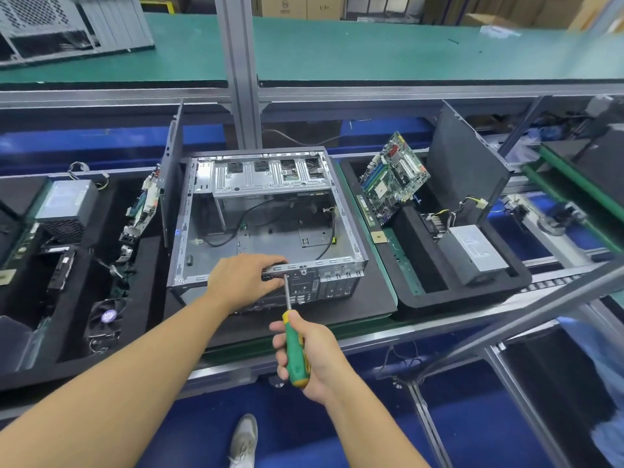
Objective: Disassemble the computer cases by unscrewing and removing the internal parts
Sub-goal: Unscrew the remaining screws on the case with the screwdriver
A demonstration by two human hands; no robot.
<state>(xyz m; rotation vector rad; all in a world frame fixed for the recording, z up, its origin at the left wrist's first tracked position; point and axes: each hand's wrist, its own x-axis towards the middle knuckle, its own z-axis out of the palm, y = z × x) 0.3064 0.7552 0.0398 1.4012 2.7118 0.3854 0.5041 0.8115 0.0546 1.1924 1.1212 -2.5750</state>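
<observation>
Conveyor framing (337, 96) of grey aluminium spans the view, with a green-topped bench (371, 49) behind it whose far edge is cut off by the top of the frame. On the near line lies the open computer case (270, 228), resting on its side on a dark foam pad (374, 298), its interior mostly stripped: a drive cage sits at the far end and 2 thin black cables trail across the bare floor panel. The case's rear panel faces the person, partly hidden behind the left hand.

To the right, a black foam tray (422, 265) holds a green motherboard (393, 177) leaning tilted against a standing dark panel (469, 173), and a grey power supply (472, 251) near its front corner. The tray on the left (77, 265) holds another power supply (66, 204) and a fan (106, 315); its other contents are too dark to make out, and its left side is cut off.

The left hand (243, 278) is clamped on the case's near top rail, fingertips curled over the edge and hidden inside. The right hand (310, 356) is wrapped tight around the green-and-yellow handle of a screwdriver (294, 346), whose shaft reaches up to the rear panel just below the rail; the tip itself is too small to tell apart from the metal.

A grey shoe (243, 440) shows on the blue floor below.
</observation>
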